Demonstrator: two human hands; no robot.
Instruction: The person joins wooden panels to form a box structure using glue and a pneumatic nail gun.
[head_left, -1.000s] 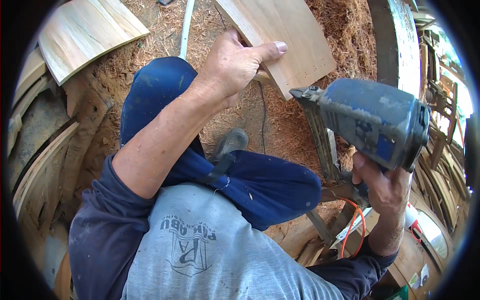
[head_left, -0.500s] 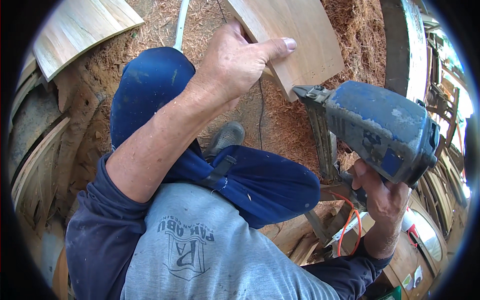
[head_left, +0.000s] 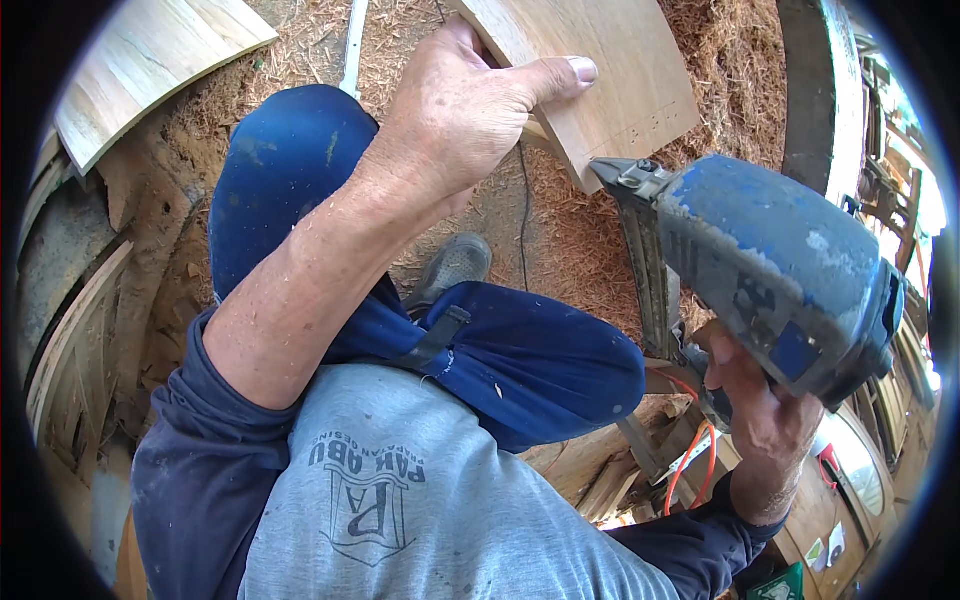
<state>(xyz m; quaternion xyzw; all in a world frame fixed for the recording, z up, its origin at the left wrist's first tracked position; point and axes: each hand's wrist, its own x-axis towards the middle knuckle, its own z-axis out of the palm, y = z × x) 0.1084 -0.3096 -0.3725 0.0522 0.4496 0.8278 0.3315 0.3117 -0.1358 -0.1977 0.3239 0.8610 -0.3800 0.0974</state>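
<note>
Wooden panel (head_left: pixel 610 75): held above the shavings-covered floor (head_left: pixel 580 245), forward and right of the left knee (head_left: pixel 295 130). Left hand (head_left: pixel 460 115): pinching the panel edge, thumb on the upper face. Right hand (head_left: pixel 765 400): wrapped around the grip of 1 nail gun (head_left: pixel 765 255), nose at the panel's near corner.

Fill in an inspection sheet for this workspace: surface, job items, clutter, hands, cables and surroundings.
Surface: floor strewn with wood shavings.
Job's things: curved wooden panel and worn blue nail gun; the gun's nose is at the panel's near corner, contact unclear.
Clutter: curved wood offcuts piled at left.
Hands: left hand grips the panel's edge, thumb on top; right hand holds the nail gun from below.
Cables: thin dark cord on the floor; orange hose near the right forearm, ends unclear.
Surroundings: second wooden panel at upper left.
</note>
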